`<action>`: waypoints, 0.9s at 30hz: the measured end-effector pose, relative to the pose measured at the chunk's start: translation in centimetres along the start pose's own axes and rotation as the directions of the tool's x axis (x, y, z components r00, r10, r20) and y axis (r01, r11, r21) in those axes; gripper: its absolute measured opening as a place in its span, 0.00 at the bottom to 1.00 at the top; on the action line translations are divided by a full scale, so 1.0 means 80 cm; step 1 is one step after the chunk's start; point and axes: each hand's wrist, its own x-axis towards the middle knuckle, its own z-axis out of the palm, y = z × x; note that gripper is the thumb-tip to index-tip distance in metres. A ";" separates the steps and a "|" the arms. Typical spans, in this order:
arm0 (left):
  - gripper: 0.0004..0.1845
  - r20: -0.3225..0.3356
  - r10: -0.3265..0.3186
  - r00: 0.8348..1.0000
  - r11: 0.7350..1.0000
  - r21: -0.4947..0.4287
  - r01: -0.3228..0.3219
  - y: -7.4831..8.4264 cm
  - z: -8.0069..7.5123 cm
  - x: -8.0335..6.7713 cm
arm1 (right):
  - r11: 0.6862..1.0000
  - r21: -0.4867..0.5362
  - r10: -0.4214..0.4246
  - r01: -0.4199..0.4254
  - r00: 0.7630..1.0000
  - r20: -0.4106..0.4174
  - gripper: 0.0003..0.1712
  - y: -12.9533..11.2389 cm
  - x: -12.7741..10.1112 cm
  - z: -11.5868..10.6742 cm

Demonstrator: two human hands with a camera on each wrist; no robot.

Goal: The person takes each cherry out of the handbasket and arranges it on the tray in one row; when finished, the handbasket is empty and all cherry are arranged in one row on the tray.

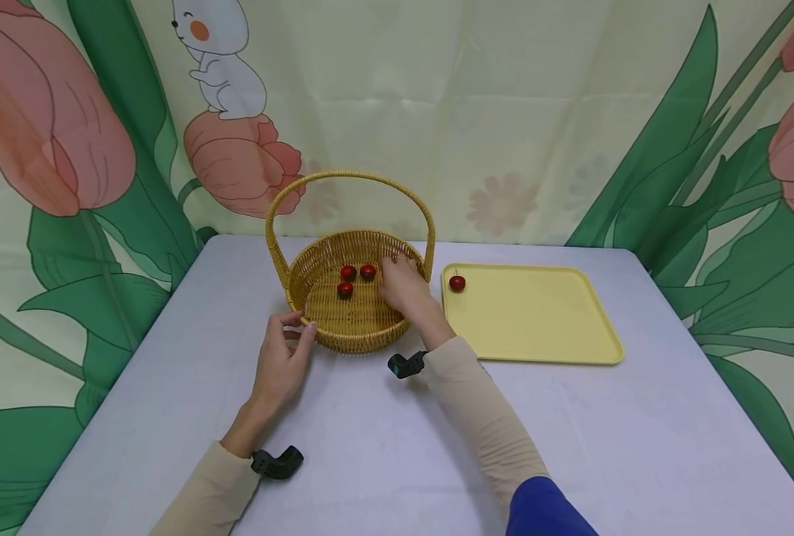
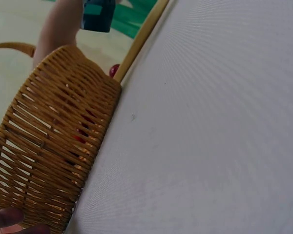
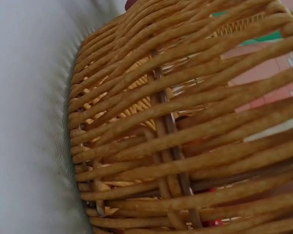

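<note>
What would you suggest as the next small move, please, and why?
Perhaps lift the right hand from the round golden wicker basket toward the rectangular yellow tray, where one round red cherry lies apart from the basket's three cherries. The left hand touches the basket; whether the right holds anything is hidden.

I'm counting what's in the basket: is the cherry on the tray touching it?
Apart: the head view shows the tray's rim between cherry and basket.
</note>
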 end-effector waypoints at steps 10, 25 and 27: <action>0.26 -0.002 0.013 1.000 1.000 -0.009 -0.013 -0.002 0.002 0.000 | 0.994 -0.102 0.027 -0.023 0.999 0.032 0.20 -0.003 -0.001 0.003; 0.26 -0.003 0.005 1.000 1.000 -0.003 -0.005 0.000 0.001 0.000 | 0.988 -0.153 -0.011 0.016 1.000 0.029 0.15 -0.003 0.001 0.003; 0.26 -0.004 0.002 1.000 1.000 -0.005 -0.002 0.000 0.001 -0.001 | 0.988 -0.151 -0.017 0.021 0.999 0.029 0.15 -0.003 0.000 0.003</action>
